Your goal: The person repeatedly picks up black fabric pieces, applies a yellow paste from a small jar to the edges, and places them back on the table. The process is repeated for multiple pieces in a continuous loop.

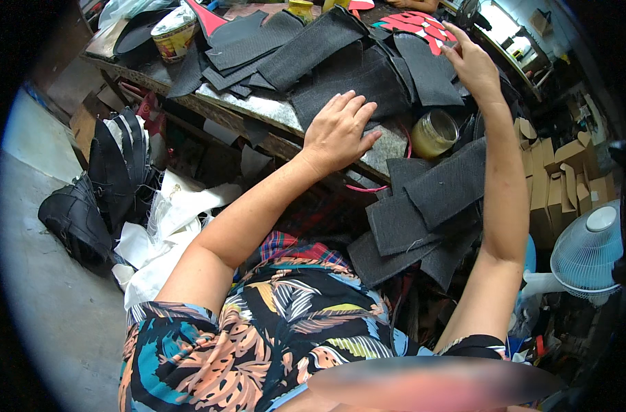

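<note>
The left hand, fingers loosely spread, is over the black cloth, which stretches beyond its fingertips (a jar stands to its right). The right hand, thumb and forefinger apart, is beside the red piece.

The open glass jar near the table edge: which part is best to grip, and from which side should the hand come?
Likely the round wall of the glass jar, below its mouth, from the left with the left hand. Light tabletop shows there; dark pieces crowd its near side and the right forearm passes to its right. The mouth is open, so keep it level.
</note>
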`<state>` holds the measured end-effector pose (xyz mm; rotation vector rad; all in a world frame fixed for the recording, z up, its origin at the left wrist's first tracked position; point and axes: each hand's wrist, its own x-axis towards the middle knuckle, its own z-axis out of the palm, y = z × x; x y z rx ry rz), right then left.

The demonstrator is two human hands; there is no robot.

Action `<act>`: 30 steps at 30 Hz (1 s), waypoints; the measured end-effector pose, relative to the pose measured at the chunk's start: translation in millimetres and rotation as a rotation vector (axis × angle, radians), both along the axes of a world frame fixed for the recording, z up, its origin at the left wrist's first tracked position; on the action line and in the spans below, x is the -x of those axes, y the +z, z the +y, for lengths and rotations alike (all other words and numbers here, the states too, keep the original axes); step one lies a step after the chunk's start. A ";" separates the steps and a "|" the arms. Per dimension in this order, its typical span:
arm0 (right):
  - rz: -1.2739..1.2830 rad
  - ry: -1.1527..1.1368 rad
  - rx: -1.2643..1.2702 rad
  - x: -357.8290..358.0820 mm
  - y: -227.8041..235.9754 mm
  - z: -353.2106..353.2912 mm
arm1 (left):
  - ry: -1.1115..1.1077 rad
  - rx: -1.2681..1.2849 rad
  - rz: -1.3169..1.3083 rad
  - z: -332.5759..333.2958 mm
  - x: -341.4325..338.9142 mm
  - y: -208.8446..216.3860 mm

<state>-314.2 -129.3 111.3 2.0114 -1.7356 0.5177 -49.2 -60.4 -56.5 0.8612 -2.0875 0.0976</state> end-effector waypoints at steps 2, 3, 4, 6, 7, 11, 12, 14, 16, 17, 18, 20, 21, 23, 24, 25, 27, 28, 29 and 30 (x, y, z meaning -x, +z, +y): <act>0.014 0.185 -0.101 -4.1 15.8 30.2 | 0.007 -0.010 -0.015 0.0 0.2 0.6; -0.007 0.295 -0.140 -7.2 19.3 47.4 | 0.003 -0.009 -0.010 0.1 0.2 0.9; -0.040 0.306 -0.212 -9.8 21.7 65.0 | 0.003 0.002 -0.005 0.2 0.5 1.0; 0.016 0.080 -0.540 -10.6 27.2 105.3 | 0.007 -0.003 -0.011 0.4 1.4 0.9; 0.125 0.017 -0.670 -12.8 29.7 115.3 | 0.007 0.003 -0.017 0.8 1.8 0.5; 0.362 -0.143 -0.702 -29.8 1.1 121.4 | 0.007 -0.003 -0.040 -0.4 2.1 -0.7; 0.405 -0.113 -0.638 -31.7 -7.7 120.9 | 0.010 0.013 -0.028 -0.9 1.4 -1.0; 0.474 -0.136 -0.649 -32.0 -16.5 108.9 | 0.008 -0.001 -0.037 -0.9 0.9 -1.6; 0.492 -0.096 -0.598 -27.3 -22.1 104.4 | 0.011 -0.007 -0.025 -0.2 1.2 -1.8; 0.529 -0.095 -0.627 -25.5 -24.3 100.0 | 0.005 -0.005 -0.017 0.0 1.0 -1.8; 0.567 -0.110 -0.645 -23.1 -25.3 97.3 | -0.004 -0.009 -0.014 0.4 1.3 -1.9; 0.588 -0.110 -0.647 -18.2 -26.6 94.3 | 0.003 0.030 -0.011 0.4 1.6 -2.5; 0.595 -0.107 -0.662 -16.4 -26.9 93.0 | -0.005 0.032 0.002 0.3 1.6 -2.9; 0.605 -0.114 -0.676 -14.3 -27.2 90.8 | -0.007 0.018 0.002 0.2 1.5 -3.8; 0.620 -0.121 -0.679 -14.0 -27.0 89.5 | -0.009 0.016 0.009 0.2 1.4 -4.3; 0.634 -0.128 -0.683 -14.2 -26.9 89.0 | -0.010 0.014 0.014 0.2 1.2 -4.6; 0.640 -0.142 -0.676 -15.8 -26.6 88.9 | -0.019 0.009 0.031 0.7 1.1 -5.0; 0.632 -0.145 -0.683 -16.9 -26.3 89.7 | -0.011 -0.006 0.014 1.3 1.2 -4.8; 0.623 -0.148 -0.692 -18.1 -25.8 90.9 | -0.008 -0.012 0.002 1.8 1.2 -4.0; 0.619 -0.144 -0.684 -19.1 -24.9 93.0 | -0.001 -0.024 -0.015 2.0 1.1 -2.3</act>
